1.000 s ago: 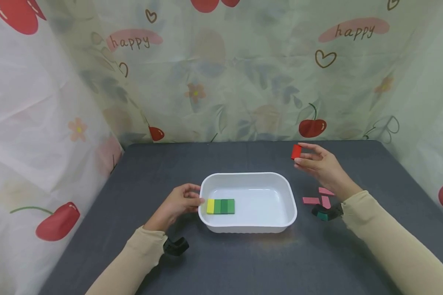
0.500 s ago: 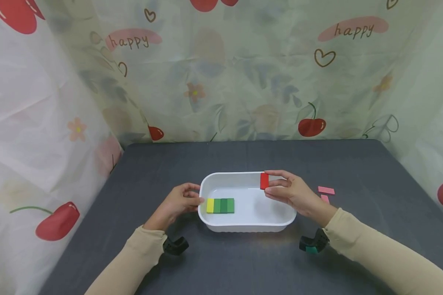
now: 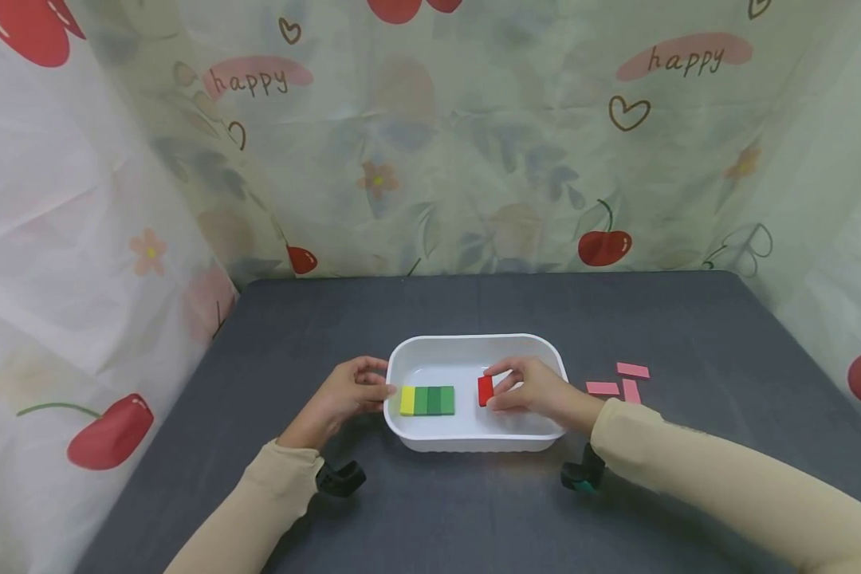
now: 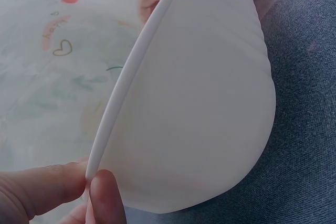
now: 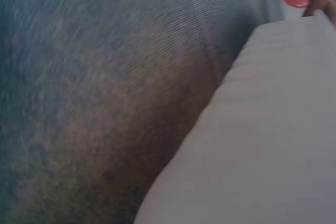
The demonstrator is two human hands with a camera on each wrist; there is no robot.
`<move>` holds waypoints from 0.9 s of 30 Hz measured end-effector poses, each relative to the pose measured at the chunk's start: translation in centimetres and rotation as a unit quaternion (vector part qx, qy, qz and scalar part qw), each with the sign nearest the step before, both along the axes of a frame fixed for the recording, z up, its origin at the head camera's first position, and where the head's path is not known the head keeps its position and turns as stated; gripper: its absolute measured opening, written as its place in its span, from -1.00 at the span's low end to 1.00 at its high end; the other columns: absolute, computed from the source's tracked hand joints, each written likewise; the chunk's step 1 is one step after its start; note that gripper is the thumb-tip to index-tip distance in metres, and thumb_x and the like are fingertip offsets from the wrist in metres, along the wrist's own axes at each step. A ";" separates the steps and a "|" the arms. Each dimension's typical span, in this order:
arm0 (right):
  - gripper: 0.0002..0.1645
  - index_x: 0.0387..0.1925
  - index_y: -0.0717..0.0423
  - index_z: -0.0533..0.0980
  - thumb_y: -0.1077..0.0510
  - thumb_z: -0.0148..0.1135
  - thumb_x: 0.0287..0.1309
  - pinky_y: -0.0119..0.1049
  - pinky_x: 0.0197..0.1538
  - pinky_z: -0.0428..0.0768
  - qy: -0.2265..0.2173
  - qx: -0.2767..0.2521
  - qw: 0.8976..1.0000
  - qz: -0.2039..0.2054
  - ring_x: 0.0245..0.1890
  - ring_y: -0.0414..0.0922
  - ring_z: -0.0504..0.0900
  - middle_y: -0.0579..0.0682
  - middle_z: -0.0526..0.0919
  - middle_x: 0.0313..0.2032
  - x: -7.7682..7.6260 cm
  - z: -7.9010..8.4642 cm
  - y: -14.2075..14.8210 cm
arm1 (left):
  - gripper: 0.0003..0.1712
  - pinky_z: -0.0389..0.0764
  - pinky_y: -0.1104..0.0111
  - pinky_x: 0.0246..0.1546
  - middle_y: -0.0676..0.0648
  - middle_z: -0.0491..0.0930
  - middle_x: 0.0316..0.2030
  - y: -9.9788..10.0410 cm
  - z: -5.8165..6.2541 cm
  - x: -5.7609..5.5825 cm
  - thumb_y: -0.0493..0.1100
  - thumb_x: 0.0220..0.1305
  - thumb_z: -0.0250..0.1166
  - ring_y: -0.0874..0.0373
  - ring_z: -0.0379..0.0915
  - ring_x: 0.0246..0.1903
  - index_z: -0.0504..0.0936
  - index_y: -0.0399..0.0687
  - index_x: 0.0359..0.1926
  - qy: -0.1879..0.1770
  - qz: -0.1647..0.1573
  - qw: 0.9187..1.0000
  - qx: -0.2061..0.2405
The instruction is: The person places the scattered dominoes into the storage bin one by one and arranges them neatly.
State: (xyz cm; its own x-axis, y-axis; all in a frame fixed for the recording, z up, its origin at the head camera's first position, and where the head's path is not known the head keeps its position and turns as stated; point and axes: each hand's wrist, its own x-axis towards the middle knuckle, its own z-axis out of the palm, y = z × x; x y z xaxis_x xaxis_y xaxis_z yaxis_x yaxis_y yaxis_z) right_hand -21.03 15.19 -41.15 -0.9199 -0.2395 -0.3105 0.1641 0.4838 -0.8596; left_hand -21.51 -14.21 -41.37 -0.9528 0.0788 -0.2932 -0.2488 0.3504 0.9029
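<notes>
My left hand (image 3: pixel 346 394) pinches the left rim of a white plastic tub (image 3: pixel 473 445); the left wrist view shows thumb and finger on either side of that rim (image 4: pixel 118 90). Over the tub's floor, my right hand (image 3: pixel 534 391) holds a small red rectangular block (image 3: pixel 485 391) upright between thumb and fingers. Left of it, a yellow block (image 3: pixel 407 401) and several green blocks (image 3: pixel 434 401) lie side by side in a row inside the tub. The right wrist view shows the tub's outer wall (image 5: pixel 262 135), while the right hand's fingers are out of that view.
Three flat pink blocks (image 3: pixel 603 388) lie on the dark grey table (image 3: pixel 316 319) to the right of the tub, close to the right forearm. A patterned cloth (image 3: pixel 430 159) hangs behind and along the sides. Black wrist cameras (image 3: pixel 340 479) sit under both wrists.
My right hand has carried the red block leftward and down, from the table's far right side into the tub, near the green blocks. My left hand has stayed on the rim.
</notes>
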 end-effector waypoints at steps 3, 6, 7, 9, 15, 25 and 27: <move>-0.41 0.07 0.16 0.52 0.22 0.48 -0.06 -0.34 -0.27 0.67 -0.003 0.043 0.999 0.007 -0.31 -0.09 0.59 0.07 0.61 -0.30 -0.1 -0.4 -0.5 | -0.47 0.67 0.31 -0.29 -0.17 0.62 -0.26 0.0 0.0 0.0 -0.31 0.12 0.41 0.11 0.56 -0.38 0.48 -0.19 0.13 0.002 -0.003 1.000 -0.001; -0.43 0.05 0.12 0.53 0.21 0.49 -0.07 -0.35 -0.29 0.66 -0.009 0.076 0.997 0.006 -0.31 -0.08 0.58 0.05 0.59 -0.31 -0.1 -0.7 -0.8 | -0.47 0.67 0.31 -0.28 -0.17 0.62 -0.25 0.0 0.0 0.1 -0.31 0.12 0.41 0.10 0.56 -0.37 0.48 -0.18 0.13 0.000 -0.002 1.000 0.001; -0.44 0.05 0.12 0.52 0.21 0.49 -0.06 -0.35 -0.29 0.66 -0.007 0.083 0.996 0.007 -0.31 -0.08 0.58 0.05 0.59 -0.31 -0.1 -0.9 -0.9 | -0.47 0.68 0.31 -0.28 -0.17 0.62 -0.25 0.0 0.0 0.1 -0.30 0.12 0.41 0.10 0.56 -0.37 0.48 -0.18 0.13 0.000 -0.002 1.000 0.000; -0.44 0.04 0.11 0.52 0.21 0.49 -0.06 -0.36 -0.29 0.65 -0.005 0.092 0.996 0.006 -0.32 -0.08 0.58 0.05 0.59 -0.31 -0.1 -1.0 -1.0 | -0.47 0.67 0.31 -0.27 -0.17 0.62 -0.24 0.1 0.0 0.1 -0.30 0.12 0.41 0.10 0.56 -0.37 0.48 -0.18 0.13 0.002 -0.003 1.000 -0.002; -0.45 0.04 0.11 0.51 0.24 0.47 -0.04 -0.38 -0.33 0.64 0.015 0.115 0.993 0.008 -0.36 -0.09 0.56 0.04 0.57 -0.36 -0.1 -1.3 -1.3 | -0.47 0.68 0.29 -0.26 -0.17 0.62 -0.24 0.1 -0.2 0.0 -0.30 0.12 0.41 0.10 0.56 -0.36 0.48 -0.17 0.13 0.004 0.002 1.000 -0.005; -0.47 0.03 0.18 0.51 0.31 0.46 -0.05 -0.43 -0.43 0.57 0.034 0.125 0.991 0.020 -0.44 -0.13 0.51 0.03 0.52 -0.44 -0.1 -1.1 -1.7 | -0.47 0.67 0.31 -0.28 -0.16 0.62 -0.24 0.1 -0.2 0.0 -0.31 0.13 0.40 0.11 0.57 -0.35 0.47 -0.18 0.14 0.004 -0.001 1.000 -0.006; -0.47 0.03 0.18 0.51 0.31 0.45 -0.04 -0.44 -0.44 0.57 0.031 0.126 0.991 0.019 -0.46 -0.13 0.52 0.03 0.52 -0.44 -0.1 -1.1 -1.9 | -0.46 0.67 0.32 -0.28 -0.16 0.62 -0.24 0.1 -0.2 0.0 -0.30 0.13 0.40 0.11 0.57 -0.35 0.47 -0.18 0.14 0.004 -0.002 1.000 -0.006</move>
State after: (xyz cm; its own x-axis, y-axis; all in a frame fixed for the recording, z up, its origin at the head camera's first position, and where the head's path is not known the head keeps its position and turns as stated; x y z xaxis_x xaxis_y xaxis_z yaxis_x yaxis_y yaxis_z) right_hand -21.16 13.34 -42.28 -0.9310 -0.1965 -0.3075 0.0921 0.6889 -0.7190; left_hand -21.49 -14.16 -41.52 -0.9545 0.0793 -0.2874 -0.2410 0.3618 0.9005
